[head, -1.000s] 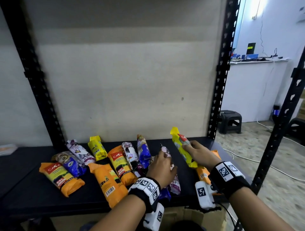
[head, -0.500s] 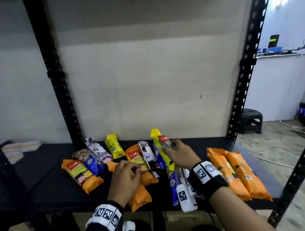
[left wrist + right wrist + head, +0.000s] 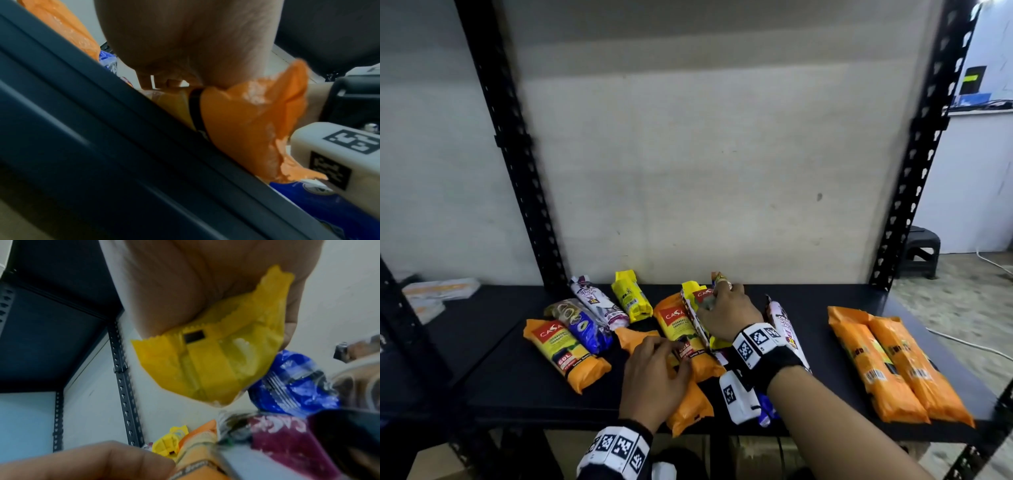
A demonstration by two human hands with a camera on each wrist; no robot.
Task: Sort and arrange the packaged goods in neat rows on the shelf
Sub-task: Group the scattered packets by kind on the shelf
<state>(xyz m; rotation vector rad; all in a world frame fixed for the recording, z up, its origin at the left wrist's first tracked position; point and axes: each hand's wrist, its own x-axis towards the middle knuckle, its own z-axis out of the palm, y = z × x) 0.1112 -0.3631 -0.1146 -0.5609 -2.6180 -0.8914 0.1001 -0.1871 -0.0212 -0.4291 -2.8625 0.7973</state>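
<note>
My right hand (image 3: 717,301) grips a yellow packet (image 3: 692,290) with a red label, holding it low over the middle cluster of packets on the black shelf (image 3: 517,387). The right wrist view shows the same yellow packet (image 3: 216,356) pinched under the palm, above a blue packet (image 3: 287,386). My left hand (image 3: 661,359) lies on an orange packet (image 3: 688,407) near the front edge, fingers curled over it. From the left wrist, that orange packet (image 3: 246,121) sits right under the palm.
Two orange packets (image 3: 887,366) lie side by side at the right. On the left lie an orange-and-yellow packet (image 3: 565,353), a blue one (image 3: 585,329), a white-purple one (image 3: 599,305) and a yellow one (image 3: 628,299). Black uprights (image 3: 517,171) flank the shelf. A white packet (image 3: 786,325) lies beside my right wrist.
My right hand has carried the yellow packet leftward into the middle cluster. My left hand has moved left from the white packet onto the orange one. The view has swung left.
</note>
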